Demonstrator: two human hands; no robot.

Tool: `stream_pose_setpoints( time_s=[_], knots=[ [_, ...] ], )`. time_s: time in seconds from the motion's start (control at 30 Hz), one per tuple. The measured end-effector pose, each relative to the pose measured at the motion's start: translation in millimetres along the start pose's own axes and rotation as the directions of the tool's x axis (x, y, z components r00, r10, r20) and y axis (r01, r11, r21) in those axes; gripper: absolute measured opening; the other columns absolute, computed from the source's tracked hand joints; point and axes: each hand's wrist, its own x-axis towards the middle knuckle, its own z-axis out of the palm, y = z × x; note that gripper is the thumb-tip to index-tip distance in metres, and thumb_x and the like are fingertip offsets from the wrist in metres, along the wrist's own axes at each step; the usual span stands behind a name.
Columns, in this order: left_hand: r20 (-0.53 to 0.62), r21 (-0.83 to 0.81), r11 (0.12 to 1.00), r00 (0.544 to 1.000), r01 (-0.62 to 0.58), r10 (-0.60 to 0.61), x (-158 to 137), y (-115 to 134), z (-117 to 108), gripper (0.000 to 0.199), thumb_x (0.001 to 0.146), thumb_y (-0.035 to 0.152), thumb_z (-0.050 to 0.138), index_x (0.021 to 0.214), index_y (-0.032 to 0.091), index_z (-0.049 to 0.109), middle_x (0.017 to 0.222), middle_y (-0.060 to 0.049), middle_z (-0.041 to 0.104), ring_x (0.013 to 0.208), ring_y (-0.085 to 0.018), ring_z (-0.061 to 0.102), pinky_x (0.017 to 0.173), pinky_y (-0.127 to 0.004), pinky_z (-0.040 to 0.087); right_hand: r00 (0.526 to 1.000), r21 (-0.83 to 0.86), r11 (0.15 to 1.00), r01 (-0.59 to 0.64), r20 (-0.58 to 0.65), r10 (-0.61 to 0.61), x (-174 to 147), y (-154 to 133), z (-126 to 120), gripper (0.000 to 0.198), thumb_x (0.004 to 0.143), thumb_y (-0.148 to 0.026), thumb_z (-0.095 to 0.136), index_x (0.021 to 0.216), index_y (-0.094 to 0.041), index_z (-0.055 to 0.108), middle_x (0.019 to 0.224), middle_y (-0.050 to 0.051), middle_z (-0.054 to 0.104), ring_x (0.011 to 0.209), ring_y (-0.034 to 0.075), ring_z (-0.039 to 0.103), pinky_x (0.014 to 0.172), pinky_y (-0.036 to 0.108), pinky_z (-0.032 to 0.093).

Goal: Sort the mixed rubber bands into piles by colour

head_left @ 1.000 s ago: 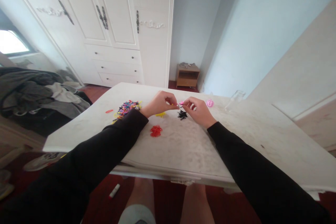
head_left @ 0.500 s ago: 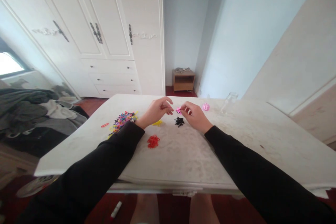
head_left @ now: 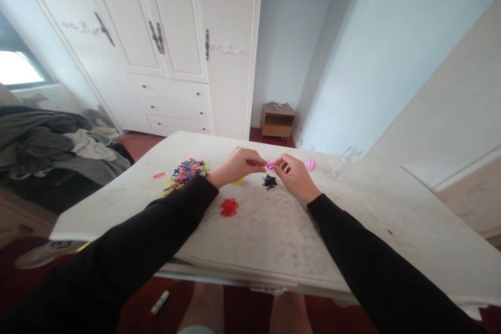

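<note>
My left hand (head_left: 242, 168) has its thumb and fingers closed at the left side of a small pink pile of rubber bands (head_left: 270, 165); what they grip is too small to make out. Opposite it, my right hand (head_left: 293, 175) pinches a small dark rubber band at the pink pile. The fingertips of both hands nearly meet there. Just below them lies a pile of black rubber bands (head_left: 270, 182). Yellow rubber bands (head_left: 239, 181) show partly from behind my left hand, and a red pile (head_left: 229, 207) sits closer to me.
A large mixed heap of coloured bands (head_left: 187, 173) lies left on the white table (head_left: 270, 235), with one loose orange-red band (head_left: 158, 175) beside it. At the back right are a pink bundle (head_left: 310, 164) and a clear glass bottle (head_left: 347, 162). Clothes (head_left: 50, 151) are heaped beyond the left edge.
My left hand has moved right, to the pink pile, and its spread fingers have closed. My right hand stays at the pile. The camera view has tilted slightly.
</note>
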Motion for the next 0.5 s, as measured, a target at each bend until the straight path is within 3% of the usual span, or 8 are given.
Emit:
stream_pose_setpoints(
  time_s=[0.33,0.5],
  knots=[
    [0.04,0.079,0.997,0.999,0.001,-0.004,-1.2,5.5,0.2,0.008,0.079,0.026,0.076,0.08,0.019,0.08,0.075,-0.003,0.075,0.066,-0.013,0.062,0.065,-0.023,0.047,0.998,0.008,1.0,0.001,0.058,-0.001,-0.8,-3.3,1.9,0.019,0.093,-0.037,0.057,0.083,-0.02,0.059,0.075,0.002,0.063,0.068,0.016,0.058,0.061,0.028,0.044],
    [0.049,0.05,0.999,0.999,0.011,-0.014,-0.4,4.9,-1.1,0.009,0.08,0.016,0.07,0.079,0.018,0.079,0.074,-0.002,0.075,0.068,-0.013,0.064,0.066,-0.023,0.048,0.999,0.001,1.0,0.025,0.036,-0.025,-0.8,-4.8,0.3,0.017,0.093,-0.036,0.057,0.093,-0.02,0.061,0.091,0.005,0.068,0.071,0.016,0.059,0.064,0.029,0.046]
  ],
)
